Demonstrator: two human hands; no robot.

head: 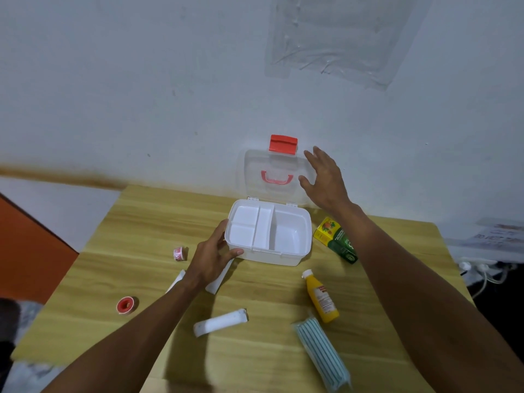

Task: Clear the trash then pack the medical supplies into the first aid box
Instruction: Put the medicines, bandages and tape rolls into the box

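Note:
The white first aid box [295, 258] stands on the wooden table with its clear lid [255, 171] raised against the wall, red latch on top. Its compartments look empty. My left hand [212, 255] grips the box's left front corner. My right hand [326, 177] hovers by the lid's right edge with fingers spread, holding nothing. Around the box lie a yellow bottle [321, 297], a green and yellow carton [336, 239], a pack of face masks [321, 354], a white bandage roll [219, 321], a red tape spool [125, 304] and a small pink-printed roll [180, 253].
Two white wrapped strips lie partly under my left wrist, one [219, 279] on its right and one [175, 280] on its left. The table [141, 222] stands against a white wall. Cables and a power strip [482, 268] sit off its right edge.

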